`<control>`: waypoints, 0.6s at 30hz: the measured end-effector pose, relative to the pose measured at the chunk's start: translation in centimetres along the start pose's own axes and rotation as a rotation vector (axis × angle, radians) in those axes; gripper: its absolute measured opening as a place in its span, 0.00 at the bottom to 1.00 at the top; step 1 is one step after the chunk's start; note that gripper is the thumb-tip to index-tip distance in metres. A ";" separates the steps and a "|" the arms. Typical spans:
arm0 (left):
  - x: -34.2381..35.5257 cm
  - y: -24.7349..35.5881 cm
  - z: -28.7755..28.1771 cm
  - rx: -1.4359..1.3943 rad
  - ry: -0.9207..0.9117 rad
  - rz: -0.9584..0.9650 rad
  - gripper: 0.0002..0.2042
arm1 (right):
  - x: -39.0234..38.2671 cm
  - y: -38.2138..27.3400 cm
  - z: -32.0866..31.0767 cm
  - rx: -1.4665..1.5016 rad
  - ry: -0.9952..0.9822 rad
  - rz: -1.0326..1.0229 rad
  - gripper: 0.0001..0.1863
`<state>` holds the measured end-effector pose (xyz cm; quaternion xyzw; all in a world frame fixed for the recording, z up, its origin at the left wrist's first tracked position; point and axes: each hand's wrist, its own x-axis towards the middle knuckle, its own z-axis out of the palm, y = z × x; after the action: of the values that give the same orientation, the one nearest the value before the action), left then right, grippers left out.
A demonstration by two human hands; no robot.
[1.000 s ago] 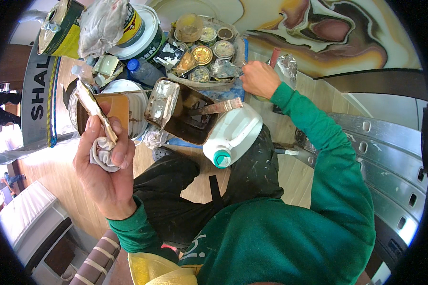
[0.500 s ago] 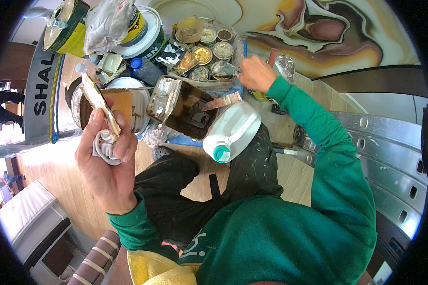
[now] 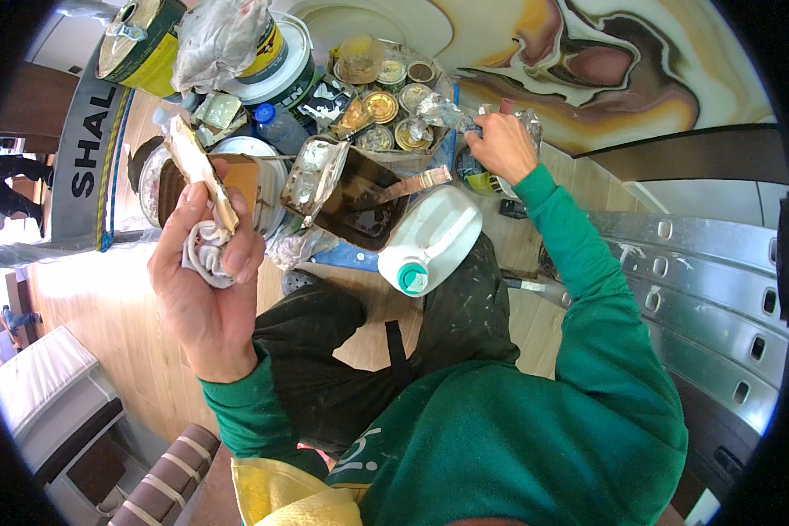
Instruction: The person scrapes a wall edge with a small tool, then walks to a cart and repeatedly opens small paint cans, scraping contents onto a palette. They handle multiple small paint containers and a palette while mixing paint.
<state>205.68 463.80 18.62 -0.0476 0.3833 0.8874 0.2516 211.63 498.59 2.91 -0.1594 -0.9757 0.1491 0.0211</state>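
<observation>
My left hand (image 3: pixel 203 298) is closed around a crumpled white cloth (image 3: pixel 205 254) and a narrow flat piece smeared with white paint (image 3: pixel 193 162), which points up and away. At the far right my right hand (image 3: pixel 503 147) has its fingers pinched together. Crumpled clear plastic film (image 3: pixel 443 114) stretches from over an open tin (image 3: pixel 412 136) to its fingertips. Beneath that hand stands a dark container (image 3: pixel 478 171), partly covered. Several small tins, among them a gold-coloured one (image 3: pixel 380 107), stand grouped left of the film.
A brown-stained rectangular container (image 3: pixel 359 202) holds a flat brush (image 3: pixel 412 185). Beside it, a white jug with a green cap (image 3: pixel 430 232) rests near my knee. A blue-capped bottle (image 3: pixel 279 130) and large paint cans (image 3: pixel 153 57) crowd the far left. A metal ladder (image 3: pixel 701 272) lies right.
My right hand has moved right, drawing the clear film off the tin, whose golden rim now shows. My left hand has shifted slightly right with the cloth and painted piece.
</observation>
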 end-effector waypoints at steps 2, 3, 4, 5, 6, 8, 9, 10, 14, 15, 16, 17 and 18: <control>-0.1 0.1 0.0 0.010 -0.030 0.002 0.15 | -1.1 0.5 0.5 0.059 0.061 0.056 0.16; -0.1 0.0 0.0 0.015 -0.035 0.008 0.15 | -1.8 0.7 0.9 0.089 0.091 0.080 0.17; -0.3 0.0 0.0 0.018 -0.030 0.014 0.15 | -2.5 0.9 1.3 0.117 0.117 0.109 0.18; -0.3 0.0 0.0 0.019 -0.022 0.020 0.14 | -3.2 1.2 1.7 0.165 0.123 0.137 0.19; -0.4 0.0 0.0 0.015 -0.021 0.021 0.14 | -4.0 1.5 2.1 0.212 0.128 0.170 0.19; -0.6 0.0 0.0 0.007 -0.009 0.023 0.14 | -5.4 2.1 3.0 0.282 0.170 0.202 0.21; -0.7 0.0 0.0 0.005 -0.011 0.020 0.14 | -6.0 2.4 3.5 0.347 0.147 0.267 0.21; -0.8 0.0 0.0 0.004 -0.012 0.018 0.14 | -6.4 2.6 4.0 0.411 0.133 0.319 0.21; -0.9 0.0 -0.1 -0.003 -0.026 0.015 0.14 | -7.1 3.2 5.1 0.541 0.068 0.494 0.21; -0.9 0.0 -0.1 0.006 -0.028 0.022 0.14 | -7.1 3.2 5.3 0.612 0.082 0.520 0.21; -0.9 0.0 -0.1 0.011 -0.027 0.029 0.14 | -7.1 3.1 5.5 0.681 0.098 0.545 0.21; -1.0 0.0 -0.1 0.015 -0.025 0.034 0.14 | -7.0 2.9 5.7 0.750 0.110 0.566 0.21; -1.0 0.0 -0.2 0.018 -0.027 0.034 0.14 | -6.8 2.8 5.9 0.737 0.129 0.540 0.21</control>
<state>206.58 463.28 18.78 -0.0267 0.3887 0.8886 0.2420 218.42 497.27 -3.50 -0.3985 -0.7779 0.4759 0.0976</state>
